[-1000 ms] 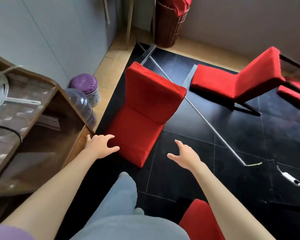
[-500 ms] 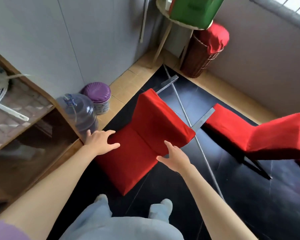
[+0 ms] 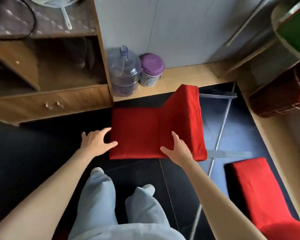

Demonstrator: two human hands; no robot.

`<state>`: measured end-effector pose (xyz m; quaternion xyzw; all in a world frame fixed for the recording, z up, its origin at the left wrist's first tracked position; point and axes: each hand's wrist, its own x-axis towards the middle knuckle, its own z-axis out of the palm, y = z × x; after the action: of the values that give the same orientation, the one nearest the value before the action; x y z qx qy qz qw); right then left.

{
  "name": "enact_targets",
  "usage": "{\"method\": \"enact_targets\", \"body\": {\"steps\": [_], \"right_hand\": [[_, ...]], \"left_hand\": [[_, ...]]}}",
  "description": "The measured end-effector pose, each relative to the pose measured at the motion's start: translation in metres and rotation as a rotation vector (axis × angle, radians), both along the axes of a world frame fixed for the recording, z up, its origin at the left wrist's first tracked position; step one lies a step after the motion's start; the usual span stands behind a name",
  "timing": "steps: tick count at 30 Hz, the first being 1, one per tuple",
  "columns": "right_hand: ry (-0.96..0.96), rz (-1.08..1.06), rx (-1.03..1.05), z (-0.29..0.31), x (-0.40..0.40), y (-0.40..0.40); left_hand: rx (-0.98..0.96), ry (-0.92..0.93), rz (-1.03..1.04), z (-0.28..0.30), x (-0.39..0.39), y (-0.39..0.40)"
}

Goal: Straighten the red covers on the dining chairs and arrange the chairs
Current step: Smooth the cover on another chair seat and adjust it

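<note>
A chair in a red cover [image 3: 145, 134] lies on the black floor right in front of me, one padded part flat and the other angled up on the right. My left hand [image 3: 97, 142] touches its near left corner with spread, relaxed fingers. My right hand [image 3: 177, 148] rests open against the near edge, at the fold between the two parts. A second red-covered chair [image 3: 255, 191] lies at the lower right, partly cut off by the frame edge.
A wooden cabinet [image 3: 59, 103] with a drawer stands at the left, close to the chair. A clear water jug [image 3: 123, 71] and a purple-lidded bin [image 3: 151, 70] stand by the wall. A wicker basket [image 3: 280, 96] sits at the right. A metal pole [image 3: 220, 137] crosses the floor.
The view has swung left and down, so the chair now lies square in front of me. Both hands have stayed on its near edge, the right one shifting along the fold.
</note>
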<state>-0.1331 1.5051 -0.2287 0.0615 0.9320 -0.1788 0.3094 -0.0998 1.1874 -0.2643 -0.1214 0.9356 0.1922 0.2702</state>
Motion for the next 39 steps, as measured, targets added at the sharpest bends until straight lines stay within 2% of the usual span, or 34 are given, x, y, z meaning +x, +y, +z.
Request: {"method": "enact_targets", "body": {"steps": [4, 8, 15, 21, 27, 34, 39], "right_hand": [[-0.088, 0.085, 0.014, -0.021, 0.036, 0.003], [-0.139, 0.067, 0.017, -0.041, 0.071, 0.012], [-0.217, 0.073, 0.027, -0.097, 0.115, 0.034], [-0.247, 0.104, 0.004, -0.155, 0.122, 0.056], [-0.204, 0.096, -0.042, -0.239, 0.111, 0.081], [-0.237, -0.097, -0.112, -0.376, 0.108, 0.083], [-0.186, -0.193, -0.199, -0.469, 0.095, 0.066]], "left_hand": [[-0.014, -0.060, 0.107, -0.011, 0.062, 0.008], [-0.028, -0.126, 0.142, -0.029, 0.100, 0.014], [0.011, -0.137, 0.195, -0.069, 0.143, 0.050], [0.022, -0.125, 0.281, -0.122, 0.156, 0.083], [0.048, -0.093, 0.406, -0.205, 0.138, 0.120], [0.178, -0.101, 0.602, -0.329, 0.126, 0.147], [0.248, -0.089, 0.747, -0.426, 0.103, 0.166]]}}
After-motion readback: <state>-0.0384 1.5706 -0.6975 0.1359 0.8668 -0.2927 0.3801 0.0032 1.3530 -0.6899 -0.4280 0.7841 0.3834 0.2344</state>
